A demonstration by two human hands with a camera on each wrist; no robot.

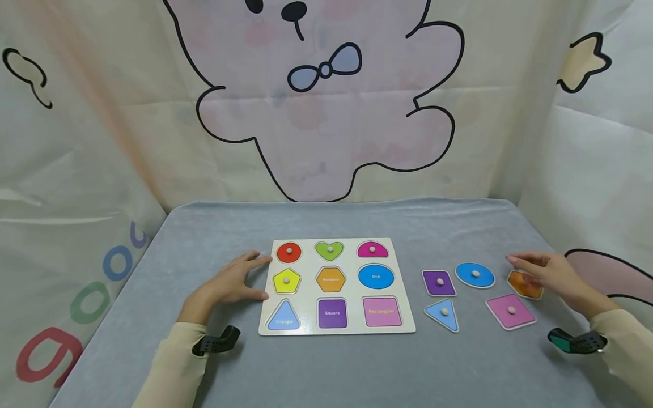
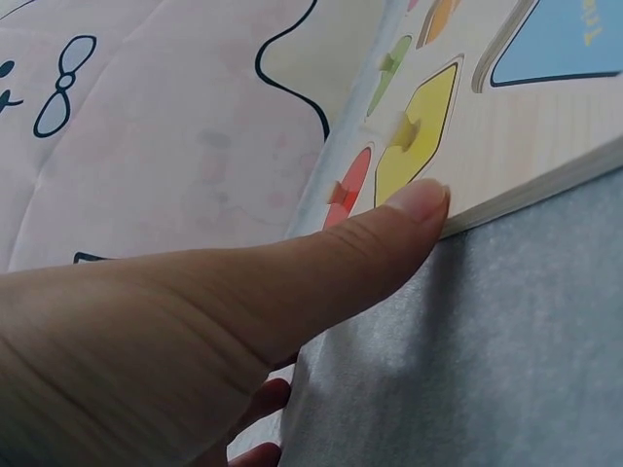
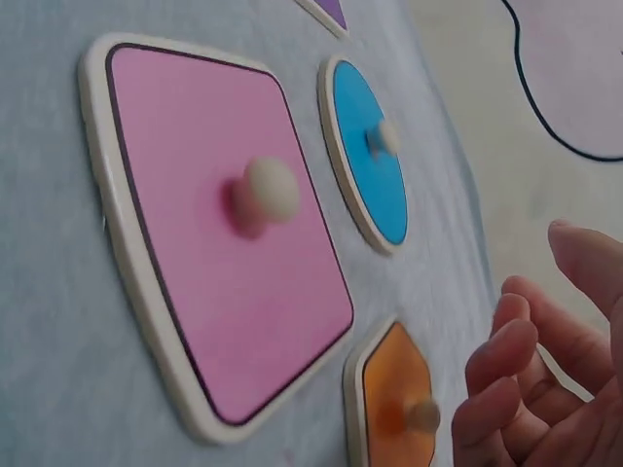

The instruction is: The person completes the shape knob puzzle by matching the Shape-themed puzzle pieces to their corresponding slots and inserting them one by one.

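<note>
My left hand [image 1: 229, 281] touches the left edge of a white shape-puzzle board [image 1: 310, 281], its thumb [image 2: 389, 224] on the rim beside the yellow pentagon [image 2: 433, 117]. Red circle [image 1: 289, 252], green heart [image 1: 329, 251], magenta half-circle [image 1: 372, 249] and pentagon sit in the board with knobs up. The triangle, square, rectangle, hexagon and oval places show printed names and no knobs. Above the loose orange hexagon [image 1: 521, 288] hovers my right hand [image 1: 563, 283]. Its fingers bend loosely with nothing between them, apart from the hexagon's knob [image 3: 423, 416] in the right wrist view.
Right of the board lie a purple square [image 1: 435, 287], a blue oval [image 1: 466, 277], a light blue triangle [image 1: 439, 310] and a pink rectangle [image 1: 502, 317], each with a knob. A grey-blue cloth [image 1: 336, 368] covers the table. Printed fabric [image 1: 306, 136] hangs behind it.
</note>
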